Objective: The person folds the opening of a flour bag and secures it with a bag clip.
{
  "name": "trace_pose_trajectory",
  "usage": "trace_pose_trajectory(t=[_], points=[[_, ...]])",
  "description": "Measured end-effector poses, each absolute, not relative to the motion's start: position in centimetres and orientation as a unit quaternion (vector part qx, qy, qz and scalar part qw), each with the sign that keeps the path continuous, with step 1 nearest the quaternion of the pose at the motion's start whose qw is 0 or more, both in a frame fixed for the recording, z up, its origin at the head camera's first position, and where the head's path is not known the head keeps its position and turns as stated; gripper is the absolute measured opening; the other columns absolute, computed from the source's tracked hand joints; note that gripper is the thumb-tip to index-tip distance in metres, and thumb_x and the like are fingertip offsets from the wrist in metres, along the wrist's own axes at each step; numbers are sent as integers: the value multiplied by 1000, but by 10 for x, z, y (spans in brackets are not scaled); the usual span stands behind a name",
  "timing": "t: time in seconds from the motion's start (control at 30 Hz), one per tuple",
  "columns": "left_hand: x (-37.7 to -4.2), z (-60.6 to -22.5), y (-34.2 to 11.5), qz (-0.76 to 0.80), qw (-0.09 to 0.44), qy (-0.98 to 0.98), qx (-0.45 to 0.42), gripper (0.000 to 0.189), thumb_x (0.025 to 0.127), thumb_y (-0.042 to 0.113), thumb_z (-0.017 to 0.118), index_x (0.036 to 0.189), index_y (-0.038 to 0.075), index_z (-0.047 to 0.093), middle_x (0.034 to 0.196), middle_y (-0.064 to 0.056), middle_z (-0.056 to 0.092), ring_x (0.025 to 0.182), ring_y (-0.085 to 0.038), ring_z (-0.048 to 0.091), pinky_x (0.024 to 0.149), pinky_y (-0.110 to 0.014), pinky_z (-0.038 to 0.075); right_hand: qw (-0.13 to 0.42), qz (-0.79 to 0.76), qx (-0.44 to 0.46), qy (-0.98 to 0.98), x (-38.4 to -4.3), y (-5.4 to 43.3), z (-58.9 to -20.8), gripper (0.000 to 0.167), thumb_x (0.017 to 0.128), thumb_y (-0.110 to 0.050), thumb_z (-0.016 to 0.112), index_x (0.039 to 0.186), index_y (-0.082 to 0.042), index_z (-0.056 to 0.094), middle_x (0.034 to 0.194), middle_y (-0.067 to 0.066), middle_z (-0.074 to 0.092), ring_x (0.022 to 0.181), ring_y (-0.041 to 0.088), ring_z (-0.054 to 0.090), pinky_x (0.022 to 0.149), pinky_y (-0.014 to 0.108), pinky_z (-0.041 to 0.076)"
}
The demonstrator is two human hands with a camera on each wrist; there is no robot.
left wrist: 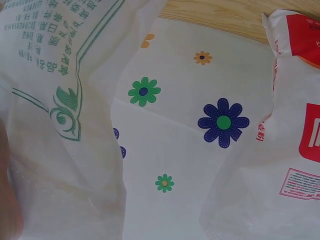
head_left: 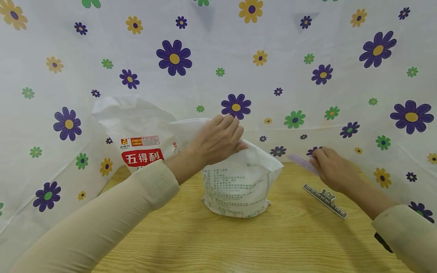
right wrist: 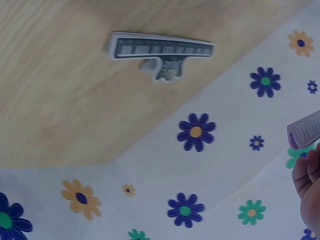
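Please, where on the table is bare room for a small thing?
The table is bare on the near side of the green-printed bag, and between that bag and the dark clip. The back left is crowded by the red-labelled bag.

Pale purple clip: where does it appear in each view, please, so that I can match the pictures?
Head: right of centre, the pale purple clip is held in the right hand.
Left wrist: it is not in this picture.
Right wrist: at the right edge, about mid-height, cut off by the frame.
Shared landmark: the flower-printed cloth, visible in all three views.
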State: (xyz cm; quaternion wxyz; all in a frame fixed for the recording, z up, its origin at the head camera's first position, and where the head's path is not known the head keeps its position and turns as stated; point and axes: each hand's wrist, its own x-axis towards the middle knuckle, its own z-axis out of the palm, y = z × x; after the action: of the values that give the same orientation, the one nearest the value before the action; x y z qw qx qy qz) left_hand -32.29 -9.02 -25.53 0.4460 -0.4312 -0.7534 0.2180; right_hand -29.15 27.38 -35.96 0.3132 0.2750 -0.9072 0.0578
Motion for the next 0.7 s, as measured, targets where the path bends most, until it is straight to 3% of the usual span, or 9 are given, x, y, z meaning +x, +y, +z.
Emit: trace_pose_trajectory(t=[0.13,0.27,0.57,0.7], points=[[-323,-256,-90,218,442,-755,-432,46,106,48,37,81,12,50,75,-2,47,70,-19,43,65,-30,35,309,95,259,-910,-287,263,-341,28,98,-8,60,120,8,53,91,12,55,78,21,48,67,38,47],[-323,-256,-91,218,440,-758,-429,46,106,48,37,82,11,50,75,-2,47,70,-19,43,65,-30,35,308,151,238,-909,-282,250,-326,40,99,-9,60,133,10,51,93,13,51,82,21,45,66,34,43],[-323,-256,-91,230,432,-763,-423,47,104,52,38,84,12,51,77,-2,47,73,-20,43,67,-30,36,291,210,250,-899,-276,233,-314,23,98,-7,62,114,8,60,91,9,48,85,18,48,68,27,47],[-323,-256,-91,238,431,-763,-418,48,104,54,38,86,12,52,79,-2,48,75,-20,44,69,-31,37,314,213,278,-882,-273,228,-313,19,93,-1,66,109,7,61,87,7,48,81,14,43,67,23,40]])
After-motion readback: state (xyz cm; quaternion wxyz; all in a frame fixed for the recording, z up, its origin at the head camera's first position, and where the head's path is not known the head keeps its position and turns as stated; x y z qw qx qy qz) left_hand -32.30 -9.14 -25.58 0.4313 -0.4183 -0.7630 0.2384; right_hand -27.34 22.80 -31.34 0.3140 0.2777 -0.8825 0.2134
